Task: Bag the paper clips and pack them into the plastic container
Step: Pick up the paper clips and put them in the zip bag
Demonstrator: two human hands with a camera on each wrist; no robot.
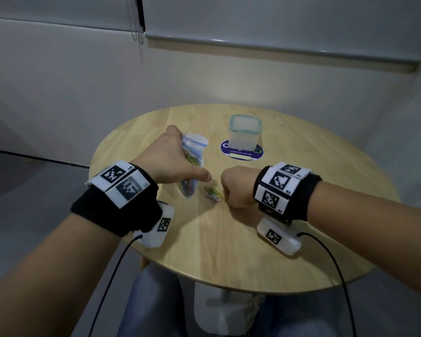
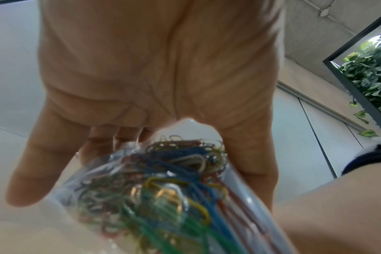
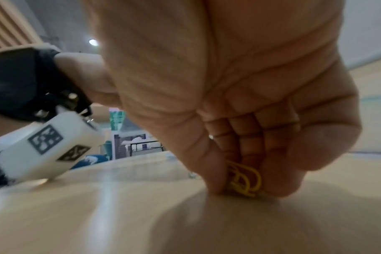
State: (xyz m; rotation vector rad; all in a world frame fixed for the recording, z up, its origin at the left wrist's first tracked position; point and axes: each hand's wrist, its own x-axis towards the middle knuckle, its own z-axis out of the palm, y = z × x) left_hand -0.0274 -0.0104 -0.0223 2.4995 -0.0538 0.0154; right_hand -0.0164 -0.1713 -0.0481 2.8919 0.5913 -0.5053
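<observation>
My left hand (image 1: 174, 158) grips a clear zip bag (image 1: 192, 164) partly filled with coloured paper clips (image 2: 168, 180), holding it above the round wooden table (image 1: 302, 239). A small heap of loose paper clips (image 1: 213, 193) lies on the table just right of the bag's lower end. My right hand (image 1: 236, 187) is down on the table beside that heap, fingers curled, pinching yellow paper clips (image 3: 244, 180) between thumb and fingertips. The translucent plastic container (image 1: 244, 132) with a teal rim stands open at the back of the table, apart from both hands.
A round purple sticker (image 1: 243, 152) lies under the container. The table's near edge is close to my lap. A wall stands right behind the table. Cables run from both wrist cameras down past the table edge.
</observation>
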